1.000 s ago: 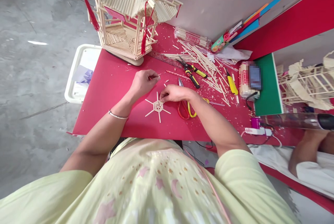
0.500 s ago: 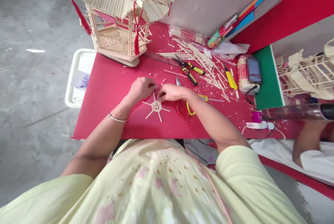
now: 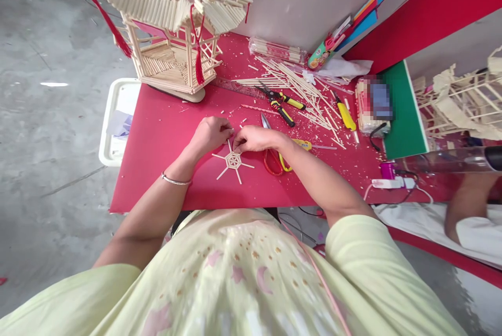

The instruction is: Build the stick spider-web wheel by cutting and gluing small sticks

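"Where's the pale wooden six-spoked stick wheel (image 3: 232, 160)?"
"Flat on the red table (image 3: 152, 132), metal scissors with red and yellow handles (image 3: 265, 123) toward its two o'clock."
"And the hands?"
"Left hand (image 3: 212, 133) at eleven, fingers curled near the top spoke; right hand (image 3: 257, 138) at one, fingers curled beside it."
"Clamped on anything?"
"Fingertips are too small; I can't tell for either."
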### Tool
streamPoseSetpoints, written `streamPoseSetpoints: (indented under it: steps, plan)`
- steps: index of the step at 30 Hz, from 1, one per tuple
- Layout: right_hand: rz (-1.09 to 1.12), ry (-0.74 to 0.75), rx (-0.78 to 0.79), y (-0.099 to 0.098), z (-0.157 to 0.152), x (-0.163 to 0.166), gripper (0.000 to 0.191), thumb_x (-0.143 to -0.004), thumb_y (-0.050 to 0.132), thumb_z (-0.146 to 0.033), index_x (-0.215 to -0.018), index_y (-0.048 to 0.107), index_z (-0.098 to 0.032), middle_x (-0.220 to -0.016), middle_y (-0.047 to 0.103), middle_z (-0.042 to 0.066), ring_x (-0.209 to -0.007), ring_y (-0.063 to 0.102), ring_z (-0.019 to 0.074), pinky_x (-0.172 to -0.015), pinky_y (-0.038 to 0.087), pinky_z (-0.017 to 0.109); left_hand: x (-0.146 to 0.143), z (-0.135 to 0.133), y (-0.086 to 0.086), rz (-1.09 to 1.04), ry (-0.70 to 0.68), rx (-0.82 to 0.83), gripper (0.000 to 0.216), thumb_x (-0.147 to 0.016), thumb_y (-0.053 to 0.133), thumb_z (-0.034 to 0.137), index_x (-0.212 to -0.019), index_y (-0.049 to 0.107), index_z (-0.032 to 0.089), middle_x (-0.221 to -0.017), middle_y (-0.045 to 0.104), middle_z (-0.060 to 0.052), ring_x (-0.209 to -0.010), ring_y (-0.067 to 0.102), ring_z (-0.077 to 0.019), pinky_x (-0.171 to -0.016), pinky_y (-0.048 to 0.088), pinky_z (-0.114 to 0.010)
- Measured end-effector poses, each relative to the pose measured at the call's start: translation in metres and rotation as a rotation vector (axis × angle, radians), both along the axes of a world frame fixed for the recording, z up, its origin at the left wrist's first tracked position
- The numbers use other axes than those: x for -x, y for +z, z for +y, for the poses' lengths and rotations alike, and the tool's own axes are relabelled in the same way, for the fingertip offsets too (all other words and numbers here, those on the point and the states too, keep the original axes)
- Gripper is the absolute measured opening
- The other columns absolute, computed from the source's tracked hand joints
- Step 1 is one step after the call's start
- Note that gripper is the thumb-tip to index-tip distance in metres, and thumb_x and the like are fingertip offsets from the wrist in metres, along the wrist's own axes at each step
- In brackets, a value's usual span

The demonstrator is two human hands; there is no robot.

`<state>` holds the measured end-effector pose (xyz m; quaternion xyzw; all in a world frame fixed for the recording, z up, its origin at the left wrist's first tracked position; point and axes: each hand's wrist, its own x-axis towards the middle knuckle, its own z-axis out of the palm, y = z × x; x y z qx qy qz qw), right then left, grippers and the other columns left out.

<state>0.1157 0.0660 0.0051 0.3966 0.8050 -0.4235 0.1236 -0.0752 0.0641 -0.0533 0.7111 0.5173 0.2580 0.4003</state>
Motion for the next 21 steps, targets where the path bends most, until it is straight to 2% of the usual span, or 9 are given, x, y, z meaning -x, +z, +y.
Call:
streamPoseSetpoints:
  steps: [9, 21]
  plan:
    - [0.025, -0.019, 0.002, -0.001, -0.003, 0.001, 0.017, -0.084, 0.067, -0.014, -0.094, 0.080, -0.016, -0.090, 0.079, 0.003, -0.080, 0.066, 0.0139, -0.070, 0.041, 0.022, 0.000, -0.002, 0.003, -0.017, -0.015, 0.012, 0.017, -0.078, 0.065, 0.033, -0.075, 0.075, 0.020, -0.060, 0.070, -0.004, -0.060, 0.066, -0.0193, -0.057, 0.049, -0.027]
    - [0.066, -0.034, -0.024, -0.014, -0.005, -0.006, 0.017, -0.086, 0.068, -0.019, -0.094, 0.082, -0.016, -0.091, 0.080, 0.004, -0.078, 0.065, 0.0137, -0.069, 0.040, 0.022, -0.001, -0.002, -0.001, -0.030, -0.030, 0.030, 0.018, -0.080, 0.064, 0.035, -0.076, 0.075, 0.020, -0.058, 0.070, -0.003, -0.058, 0.067, -0.0183, -0.054, 0.049, -0.026]
